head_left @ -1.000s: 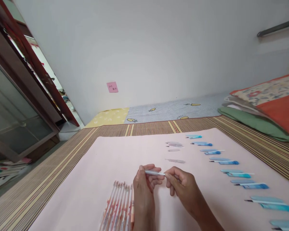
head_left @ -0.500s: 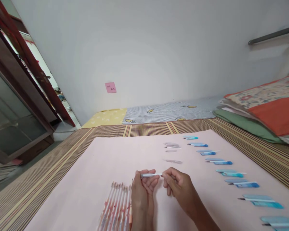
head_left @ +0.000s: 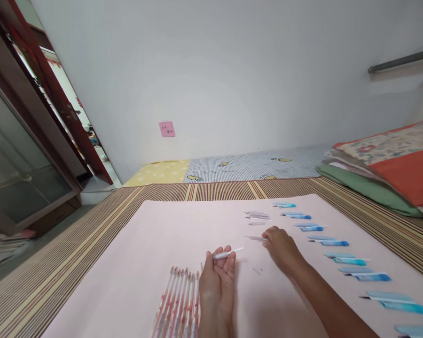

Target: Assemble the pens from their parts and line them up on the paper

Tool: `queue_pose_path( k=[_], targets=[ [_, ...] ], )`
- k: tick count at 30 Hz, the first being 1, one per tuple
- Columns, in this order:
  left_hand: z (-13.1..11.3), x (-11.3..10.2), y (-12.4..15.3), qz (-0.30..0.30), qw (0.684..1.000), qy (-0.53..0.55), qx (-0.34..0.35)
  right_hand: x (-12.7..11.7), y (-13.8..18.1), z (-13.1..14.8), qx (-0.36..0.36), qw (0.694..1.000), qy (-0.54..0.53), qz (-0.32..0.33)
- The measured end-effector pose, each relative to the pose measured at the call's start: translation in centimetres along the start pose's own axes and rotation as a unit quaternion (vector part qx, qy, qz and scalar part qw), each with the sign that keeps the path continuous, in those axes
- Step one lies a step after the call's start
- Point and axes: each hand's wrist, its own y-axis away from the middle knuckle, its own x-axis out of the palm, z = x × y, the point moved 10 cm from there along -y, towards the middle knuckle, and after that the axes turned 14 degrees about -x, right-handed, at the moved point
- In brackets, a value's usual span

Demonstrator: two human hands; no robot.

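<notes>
My left hand (head_left: 218, 281) is palm up, with its fingers curled round a thin white pen refill (head_left: 237, 251) and a thicker pale grey pen piece around or beside it. My right hand (head_left: 282, 249) has its fingertips pinched at the right end of a translucent grey pen barrel (head_left: 255, 238) on the pink sheet. Just behind lie more grey pen parts (head_left: 257, 216), with dark-tipped refills among them. Something tiny, too small to name, rests on the sheet between my hands.
Several pens with red patterns (head_left: 178, 300) lie side by side left of my left hand. Down the right side runs a row of blue pen parts (head_left: 327, 242) and white refills. The pink sheet (head_left: 127, 263) covers a striped mat (head_left: 91, 225). Folded bedding (head_left: 391, 173) is at the right.
My right hand has left the refill in my left hand and moved away to the grey barrel. The tiny thing now shows on the sheet. The view has shifted slightly.
</notes>
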Motion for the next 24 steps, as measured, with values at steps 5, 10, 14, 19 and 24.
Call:
queue_pose_path(
  k=[5, 10, 14, 19, 24],
  targets=[
    [-0.9, 0.4, 0.3, 0.014, 0.999, -0.03, 0.037, -1.2, 1.7, -0.2, 0.015, 1.0, 0.014, 0.015],
    [-0.7, 1.1, 0.6, 0.029, 0.997, -0.053, 0.039, -2.8, 5.1, 1.8, 0.042, 0.96, -0.275, -0.016],
    [-0.3, 1.0, 0.7, 0.022, 0.998, -0.037, 0.037, -2.8, 6.8, 3.4, 0.065, 0.908, -0.409, -0.057],
    [-0.1, 1.3, 0.6, 0.03, 0.997, -0.059, 0.05, -3.3, 7.0, 4.2, 0.067, 0.915, -0.391, -0.07],
    [-0.2, 2.1, 1.0, 0.055, 0.991, -0.09, 0.08, -4.6, 6.9, 5.5, 0.034, 0.934, -0.346, -0.079]
  ],
)
